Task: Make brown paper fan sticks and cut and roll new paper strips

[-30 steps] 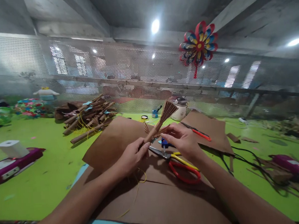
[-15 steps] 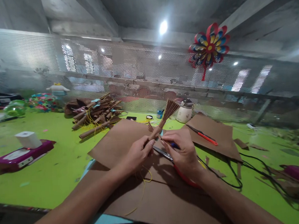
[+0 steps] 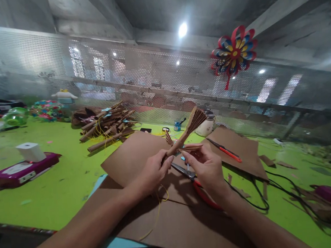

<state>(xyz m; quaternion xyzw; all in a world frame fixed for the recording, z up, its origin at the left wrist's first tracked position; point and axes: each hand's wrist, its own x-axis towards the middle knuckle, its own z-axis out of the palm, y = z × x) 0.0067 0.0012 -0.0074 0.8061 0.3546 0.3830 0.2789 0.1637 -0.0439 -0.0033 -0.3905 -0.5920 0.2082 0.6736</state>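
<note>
"Near the middle of the frame, what's that?"
"A brown paper stem, tilted, its pleated fan end uppermost."
"And the fingers?"
"The left hand wraps its lower end; the right hand pinches a folded paper piece alongside."
"Beyond those?"
"Scissors below; left of centre, brown rolls on the worktop."

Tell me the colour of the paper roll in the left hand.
The paper roll is brown, best seen in the head view.

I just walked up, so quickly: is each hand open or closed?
Left hand: closed around the brown paper stick.
Right hand: closed, pinching folded brown paper beside it.
</note>
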